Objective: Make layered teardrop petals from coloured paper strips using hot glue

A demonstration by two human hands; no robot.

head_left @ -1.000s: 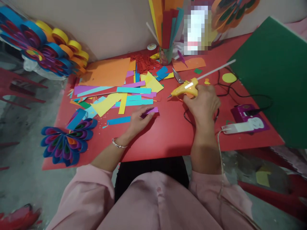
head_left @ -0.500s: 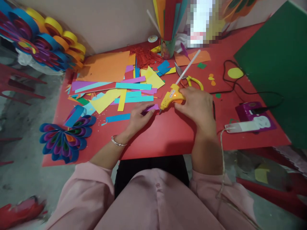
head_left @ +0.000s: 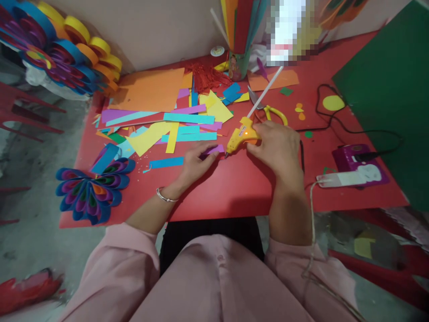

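Observation:
My right hand is wrapped round a yellow hot glue gun with a lit orange light and a long clear glue stick out of its back. Its nozzle points down beside the end of a purple paper strip; whether they touch I cannot tell. Between thumb and fingers, my left hand pinches that strip close to the table. A blue paper strip lies just left of the left hand. Further left sits a flower-like piece of looped blue, purple and green paper.
Loose coloured strips and an orange sheet cover the table's back left. Yellow-handled scissors lie behind the glue gun. A purple power box with a plug and cords is at right, near a green board. A cup holds paper strips.
The view has shifted slightly, so the table's things appear a little further right. Both hands keep their holds, and the nozzle stays by the purple strip's end.

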